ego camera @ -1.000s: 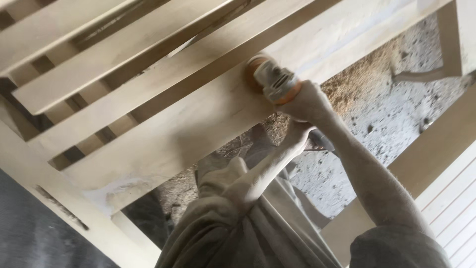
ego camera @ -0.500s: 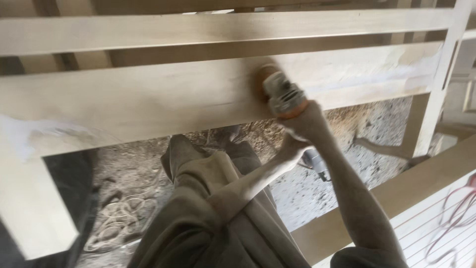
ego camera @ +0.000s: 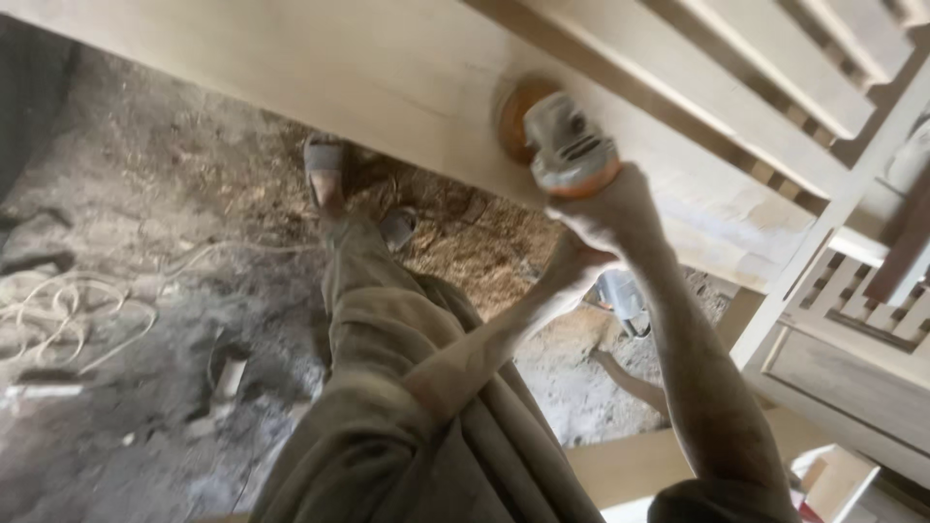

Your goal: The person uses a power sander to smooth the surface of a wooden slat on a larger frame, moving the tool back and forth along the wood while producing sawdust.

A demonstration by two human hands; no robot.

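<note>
Camera's swung a lot since half a second back: the wide wooden rail (ego camera: 387,87) that ran level across the view now slants down to the right, and the sawdusty floor (ego camera: 145,242) fills the left side. The grinder itself hasn't budged on the board.

Closest to the camera are the person's dusty trousers (ego camera: 387,407), with both forearms reaching up and away from them toward the rail. The left hand (ego camera: 572,266) sits just below the grinder, curled around the rear of the tool body; how tight that grip is can't be made out. The right hand (ego camera: 610,208) is wrapped snug around the angle grinder (ego camera: 567,145) right behind its grey head. The orange sanding disc (ego camera: 513,121) lies flat against the rail's face, near its lower edge.

Below the rail, two sandalled feet (ego camera: 325,165) stand on the floor. Left of the feet lies a loose coil of pale cord (ego camera: 58,310). Beyond the rail, up and to the right, are more slats (ego camera: 775,68) of the same frame.
</note>
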